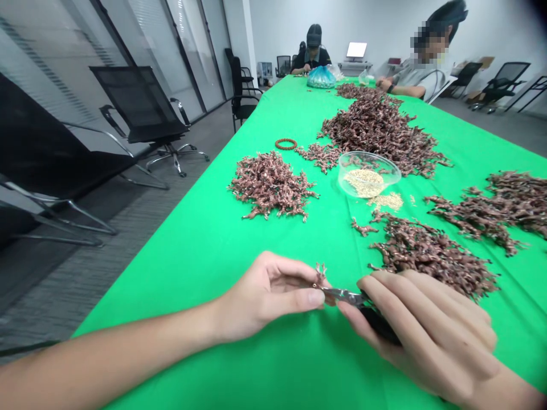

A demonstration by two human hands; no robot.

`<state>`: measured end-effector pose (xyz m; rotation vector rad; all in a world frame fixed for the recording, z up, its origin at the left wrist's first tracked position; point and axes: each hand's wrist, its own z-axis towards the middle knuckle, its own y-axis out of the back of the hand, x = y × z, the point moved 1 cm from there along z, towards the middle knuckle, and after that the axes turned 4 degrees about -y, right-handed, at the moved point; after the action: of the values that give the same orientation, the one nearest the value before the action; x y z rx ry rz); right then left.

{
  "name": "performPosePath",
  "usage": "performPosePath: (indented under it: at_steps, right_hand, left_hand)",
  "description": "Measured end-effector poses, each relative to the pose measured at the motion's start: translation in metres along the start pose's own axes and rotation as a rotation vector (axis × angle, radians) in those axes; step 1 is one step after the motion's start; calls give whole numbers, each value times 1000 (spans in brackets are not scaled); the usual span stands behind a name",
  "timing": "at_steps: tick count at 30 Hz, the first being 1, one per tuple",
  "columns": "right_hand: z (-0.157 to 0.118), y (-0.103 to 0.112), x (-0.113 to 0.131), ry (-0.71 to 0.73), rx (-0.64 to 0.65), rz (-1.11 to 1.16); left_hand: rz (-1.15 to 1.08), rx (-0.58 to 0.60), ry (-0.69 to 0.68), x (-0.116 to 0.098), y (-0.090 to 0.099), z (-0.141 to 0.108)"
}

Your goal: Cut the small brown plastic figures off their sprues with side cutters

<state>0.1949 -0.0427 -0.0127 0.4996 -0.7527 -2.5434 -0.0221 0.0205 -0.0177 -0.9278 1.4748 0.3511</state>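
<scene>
Between the thumb and fingers of my left hand (pixel 273 290) is a small brown figurine (pixel 320 276) with branching, antler-like ends; most of it is hidden by the fingers. My right hand (pixel 427 324) is wrapped around pliers (pixel 346 295) with metal jaws and dark handles. The jaw tips meet the figurine at my left thumb; whether they grip it, I cannot tell. Just beyond my right hand lies a heap of similar brown figurines (pixel 431 256). Another pile of figurines (pixel 271 185) sits past my left hand.
A clear plastic bowl (pixel 370 176) holds tiny pale golden pieces, with some spilled beside it on the green tablecloth (pixel 205 273). A brown beaded ring (pixel 285 144) lies farther left. Larger heaps (pixel 380 128) extend back. Two people sit at the far end; office chairs (pixel 141 102) stand left.
</scene>
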Motion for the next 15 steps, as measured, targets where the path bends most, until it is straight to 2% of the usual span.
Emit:
performPosePath:
  at_steps: [3, 10, 15]
  right_hand:
    - [-1, 0, 1, -58, 55, 62]
    - [10, -4, 7, -421, 283, 440]
    - [15, -2, 7, -601, 397, 576]
  left_hand:
    - [86, 8, -30, -1, 0, -1]
    - [211, 16, -99, -2, -2, -2]
    - [218, -2, -119, 0, -2, -3]
